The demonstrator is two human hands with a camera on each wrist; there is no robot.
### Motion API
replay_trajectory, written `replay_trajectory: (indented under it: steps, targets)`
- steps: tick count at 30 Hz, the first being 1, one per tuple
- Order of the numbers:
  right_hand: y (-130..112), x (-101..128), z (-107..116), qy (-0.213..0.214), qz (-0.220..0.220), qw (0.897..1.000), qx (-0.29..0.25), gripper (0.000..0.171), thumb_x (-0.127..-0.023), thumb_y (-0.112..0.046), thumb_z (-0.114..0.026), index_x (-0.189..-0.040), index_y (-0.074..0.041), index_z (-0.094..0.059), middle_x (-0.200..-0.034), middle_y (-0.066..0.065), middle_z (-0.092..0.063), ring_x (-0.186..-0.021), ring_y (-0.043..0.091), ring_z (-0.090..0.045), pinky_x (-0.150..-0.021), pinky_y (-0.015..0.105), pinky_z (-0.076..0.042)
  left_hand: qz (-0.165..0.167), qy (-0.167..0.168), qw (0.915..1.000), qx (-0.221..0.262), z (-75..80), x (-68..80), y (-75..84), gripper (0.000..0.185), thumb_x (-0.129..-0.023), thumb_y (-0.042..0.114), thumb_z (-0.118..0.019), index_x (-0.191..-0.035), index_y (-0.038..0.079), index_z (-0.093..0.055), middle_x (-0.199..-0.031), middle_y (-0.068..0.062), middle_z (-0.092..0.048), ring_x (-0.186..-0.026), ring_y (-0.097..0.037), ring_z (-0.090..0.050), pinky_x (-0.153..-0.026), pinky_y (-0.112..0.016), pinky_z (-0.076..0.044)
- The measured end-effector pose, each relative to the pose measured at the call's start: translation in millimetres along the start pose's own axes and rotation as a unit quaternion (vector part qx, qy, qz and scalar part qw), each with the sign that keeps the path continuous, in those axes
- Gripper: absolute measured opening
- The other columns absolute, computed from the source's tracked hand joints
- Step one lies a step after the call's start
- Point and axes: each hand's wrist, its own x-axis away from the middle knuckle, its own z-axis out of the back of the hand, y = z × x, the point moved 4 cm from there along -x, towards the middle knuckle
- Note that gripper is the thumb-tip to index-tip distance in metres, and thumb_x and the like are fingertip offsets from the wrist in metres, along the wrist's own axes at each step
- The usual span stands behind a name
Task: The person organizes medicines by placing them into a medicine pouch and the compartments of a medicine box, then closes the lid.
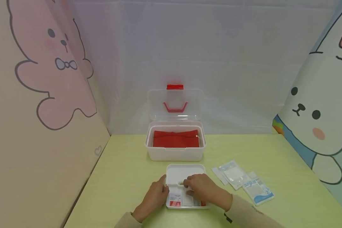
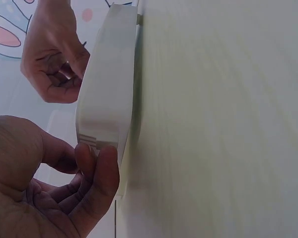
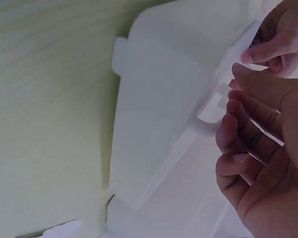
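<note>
Now white tray (image 1: 185, 172) between left hand (image 1: 154, 198), right hand (image 1: 202, 188).

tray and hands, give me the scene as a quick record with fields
tray: white tray on the table, in front of the box
tray contents: small packs with red labels
left hand: left hand grips the tray's left edge
right hand: right hand over the tray, fingers curled; whether it holds anything cannot be told
box: white box open, lid up, red pouch inside
beside tray: sealed packets to the right
</note>
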Motion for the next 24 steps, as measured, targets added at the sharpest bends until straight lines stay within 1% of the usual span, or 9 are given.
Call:
replay_trajectory:
  steps: [4,9,12,14,18,21,24]
  targets:
    - [5.9,1.0,11.6,0.013,-0.005,1.000,-0.016,0.015,-0.084,-0.028,-0.076,-0.095,-0.020,-0.071,-0.084,-0.007,-0.069,-0.066,0.004,-0.054,-0.062,0.024,-0.048,-0.001,0.003,1.0000,-0.004,0.1,-0.5,-0.6,0.051,-0.095,0.009,-0.052,-0.140,-0.011,-0.042,-0.056,0.008,-0.045,-0.047,-0.002,-0.041,-0.044,-0.021,-0.035]
    - [14.9,5.2,29.1,0.054,-0.002,0.998,-0.028,0.014,-0.083,-0.025,-0.077,-0.090,-0.016,-0.069,-0.081,-0.005,-0.068,-0.063,0.005,-0.052,-0.057,0.023,-0.043,0.003,0.005,0.9999,-0.010,-0.7,-0.5,-1.5,0.051,-0.095,0.009,-0.053,-0.140,-0.011,-0.042,-0.056,0.008,-0.045,-0.048,-0.003,-0.041,-0.045,-0.022,-0.035]
    - [23.0,7.0,37.8,0.061,-0.014,0.997,-0.034,0.015,-0.082,-0.024,-0.078,-0.091,-0.016,-0.069,-0.084,-0.003,-0.069,-0.064,0.006,-0.052,-0.058,0.024,-0.043,0.004,0.004,1.0000,-0.008,-0.7,-0.1,-1.3,0.051,-0.095,0.009,-0.052,-0.141,-0.011,-0.042,-0.056,0.007,-0.045,-0.048,-0.003,-0.041,-0.044,-0.022,-0.035]
    - [29.7,7.7,42.3,0.056,-0.032,0.997,-0.036,0.016,-0.082,-0.024,-0.078,-0.094,-0.016,-0.070,-0.086,-0.003,-0.069,-0.066,0.006,-0.053,-0.060,0.024,-0.046,0.002,0.004,1.0000,-0.006,-0.6,0.0,-0.9,0.051,-0.095,0.009,-0.052,-0.141,-0.012,-0.042,-0.056,0.007,-0.046,-0.047,-0.003,-0.042,-0.044,-0.022,-0.035]
    - [42.9,11.6,51.8,0.062,-0.051,0.996,-0.032,0.018,-0.082,-0.023,-0.079,-0.095,-0.015,-0.068,-0.086,-0.002,-0.068,-0.069,0.009,-0.055,-0.062,0.025,-0.047,0.000,0.004,1.0000,-0.006,-0.2,0.4,0.0,0.051,-0.095,0.009,-0.052,-0.140,-0.012,-0.042,-0.057,0.007,-0.047,-0.048,-0.003,-0.042,-0.044,-0.022,-0.036]
    - [51.2,15.8,59.2,0.073,-0.056,0.995,-0.027,0.018,-0.081,-0.022,-0.079,-0.094,-0.016,-0.067,-0.085,-0.002,-0.067,-0.070,0.010,-0.057,-0.062,0.026,-0.047,0.001,0.005,0.9999,-0.009,0.1,0.7,0.6,0.051,-0.095,0.009,-0.053,-0.140,-0.012,-0.042,-0.057,0.007,-0.047,-0.048,-0.003,-0.042,-0.045,-0.022,-0.036]
    - [59.8,19.0,64.6,0.075,-0.067,0.995,-0.023,0.019,-0.081,-0.020,-0.079,-0.095,-0.016,-0.067,-0.086,-0.002,-0.067,-0.072,0.010,-0.058,-0.064,0.027,-0.048,0.000,0.005,0.9999,-0.011,0.4,0.9,1.4,0.051,-0.095,0.009,-0.053,-0.140,-0.012,-0.043,-0.057,0.007,-0.046,-0.048,-0.003,-0.042,-0.045,-0.022,-0.035]
